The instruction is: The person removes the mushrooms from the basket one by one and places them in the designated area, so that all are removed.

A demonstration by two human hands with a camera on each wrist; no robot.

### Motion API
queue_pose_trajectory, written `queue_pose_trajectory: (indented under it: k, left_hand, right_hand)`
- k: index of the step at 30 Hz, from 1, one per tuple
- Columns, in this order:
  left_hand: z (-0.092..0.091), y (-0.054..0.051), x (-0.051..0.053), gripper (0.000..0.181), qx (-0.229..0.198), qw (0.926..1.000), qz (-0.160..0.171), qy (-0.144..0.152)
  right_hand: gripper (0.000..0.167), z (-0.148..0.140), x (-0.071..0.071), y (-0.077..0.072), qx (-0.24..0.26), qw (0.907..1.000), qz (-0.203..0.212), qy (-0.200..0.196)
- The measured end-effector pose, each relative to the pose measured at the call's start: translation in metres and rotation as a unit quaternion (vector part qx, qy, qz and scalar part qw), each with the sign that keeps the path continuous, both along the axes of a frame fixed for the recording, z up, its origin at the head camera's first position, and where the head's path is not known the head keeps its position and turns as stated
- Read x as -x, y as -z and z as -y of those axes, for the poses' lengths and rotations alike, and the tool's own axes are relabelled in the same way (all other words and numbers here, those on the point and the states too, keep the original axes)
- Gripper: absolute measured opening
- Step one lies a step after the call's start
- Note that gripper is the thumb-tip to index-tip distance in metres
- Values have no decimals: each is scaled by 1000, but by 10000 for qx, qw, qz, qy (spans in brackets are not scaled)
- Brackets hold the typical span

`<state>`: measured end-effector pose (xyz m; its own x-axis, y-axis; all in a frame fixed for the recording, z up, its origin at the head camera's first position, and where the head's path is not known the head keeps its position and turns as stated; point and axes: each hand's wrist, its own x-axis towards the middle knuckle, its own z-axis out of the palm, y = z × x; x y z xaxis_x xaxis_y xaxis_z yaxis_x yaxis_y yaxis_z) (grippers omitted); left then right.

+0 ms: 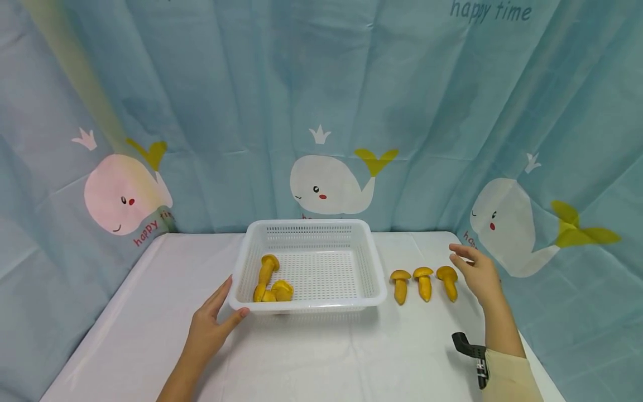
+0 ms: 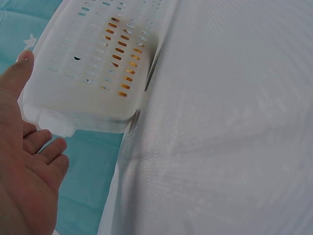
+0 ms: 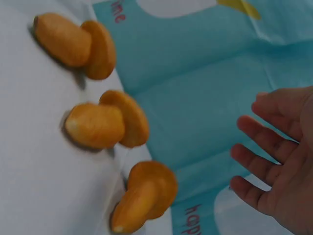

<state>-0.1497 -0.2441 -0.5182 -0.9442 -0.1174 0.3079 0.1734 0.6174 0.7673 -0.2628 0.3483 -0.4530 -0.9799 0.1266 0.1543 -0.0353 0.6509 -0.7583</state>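
A white plastic basket (image 1: 307, 305) stands on the table, with several yellow-brown mushrooms (image 1: 283, 290) clustered in its left end. My left hand (image 1: 208, 329) rests at the basket's front left corner, its thumb by the front rim and its fingers along the left side. In the left wrist view, orange shows through slots in the basket wall (image 2: 88, 98). Three mushrooms lie in a row to the basket's right: a left one (image 1: 400, 286), a middle one (image 1: 424, 283) and a right one (image 1: 448, 283). Beside the right one hovers my right hand (image 1: 479, 276), fingers spread and holding nothing.
A white cloth covers the table (image 1: 311, 357). Behind it and at both sides hangs a blue curtain (image 1: 241, 111) printed with whales. A black device (image 1: 474, 354) is strapped to the right wrist.
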Motion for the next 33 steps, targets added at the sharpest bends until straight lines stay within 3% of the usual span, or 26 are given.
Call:
queue_pose_trajectory:
  k: [11,19,25,28,33]
  left_hand:
    - [1,1,3,88,152,9998,-104,-7]
    - [0,3,1,88,237,9996,-151,-29]
    - [0,6,-2,87,317,9989,-316,-118]
    - [0,5,-2,87,282,9990,-322,-106]
    - [0,2,1,87,226,9993,-297,-72]
  right_hand:
    - [53,33,-20,-34,153,9990,-258,-317]
    - [45,48,-26,-38,654,9936,-313,-864]
    - [42,65,-28,-46,1511,9772,-425,-1431]
    - [40,74,-28,-47,1594,9742,-395,-1546]
    - [41,93,-26,-44,1406,9775,-182,-1559]
